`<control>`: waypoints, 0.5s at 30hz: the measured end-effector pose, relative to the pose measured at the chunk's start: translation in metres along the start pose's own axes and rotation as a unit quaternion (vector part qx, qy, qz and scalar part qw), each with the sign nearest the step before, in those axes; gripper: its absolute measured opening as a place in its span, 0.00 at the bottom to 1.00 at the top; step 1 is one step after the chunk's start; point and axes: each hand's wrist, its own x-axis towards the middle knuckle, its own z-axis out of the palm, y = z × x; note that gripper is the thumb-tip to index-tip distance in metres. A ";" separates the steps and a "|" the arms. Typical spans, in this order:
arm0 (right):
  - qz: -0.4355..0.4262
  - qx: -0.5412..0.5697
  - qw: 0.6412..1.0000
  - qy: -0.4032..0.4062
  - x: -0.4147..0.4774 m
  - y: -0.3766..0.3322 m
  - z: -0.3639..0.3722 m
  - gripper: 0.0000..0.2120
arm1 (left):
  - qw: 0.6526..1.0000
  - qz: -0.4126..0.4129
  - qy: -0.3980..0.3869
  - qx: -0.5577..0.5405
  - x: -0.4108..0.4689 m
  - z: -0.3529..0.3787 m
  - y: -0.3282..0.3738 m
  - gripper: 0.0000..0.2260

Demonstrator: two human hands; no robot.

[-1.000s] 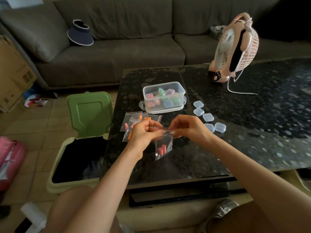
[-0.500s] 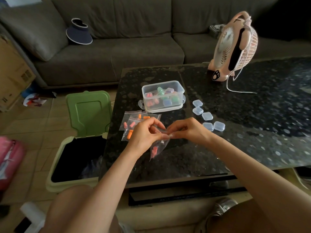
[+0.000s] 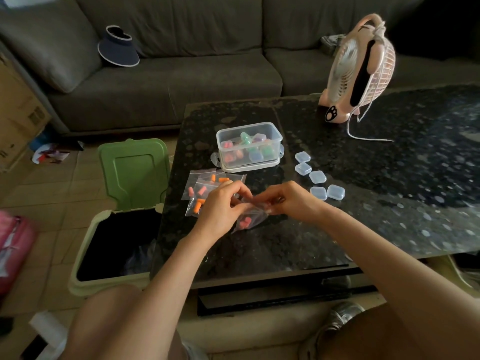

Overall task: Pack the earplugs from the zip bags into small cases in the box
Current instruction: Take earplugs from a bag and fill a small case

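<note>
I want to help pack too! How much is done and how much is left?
Some is done: the clear box already holds several coloured cases. Right now the left hand and right hand are both holding one zip bag of pink earplugs, working at its top. Still left: more bags of orange earplugs lie on the table, and five empty clear cases wait beside the box.

Both hands pinch zip bag
</note>
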 end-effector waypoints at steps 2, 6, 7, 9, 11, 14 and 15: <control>0.010 -0.009 1.000 -0.019 -0.001 0.000 0.001 0.25 | 1.000 0.007 -0.013 -0.012 0.003 0.003 -0.005 0.07; 0.039 -0.001 0.998 -0.047 -0.001 0.001 0.000 0.25 | 0.998 0.027 -0.054 -0.001 0.004 0.007 -0.011 0.07; 0.044 0.007 0.998 -0.050 -0.001 0.001 -0.001 0.23 | 0.998 0.032 -0.054 0.011 0.003 0.008 -0.012 0.05; 0.049 0.021 0.997 -0.049 -0.002 0.000 -0.002 0.19 | 0.998 0.034 -0.042 0.037 0.003 0.009 -0.012 0.04; 0.049 0.028 0.997 -0.044 -0.002 -0.001 -0.003 0.16 | 0.998 0.037 -0.016 0.051 0.002 0.008 -0.010 0.04; 0.046 0.019 0.998 -0.041 -0.001 0.000 -0.005 0.12 | 0.998 0.048 0.017 0.037 0.001 0.001 -0.003 0.05; 0.048 0.011 0.998 -0.040 -0.001 0.001 -0.005 0.12 | 0.998 0.052 0.017 0.024 0.001 -0.001 -0.001 0.06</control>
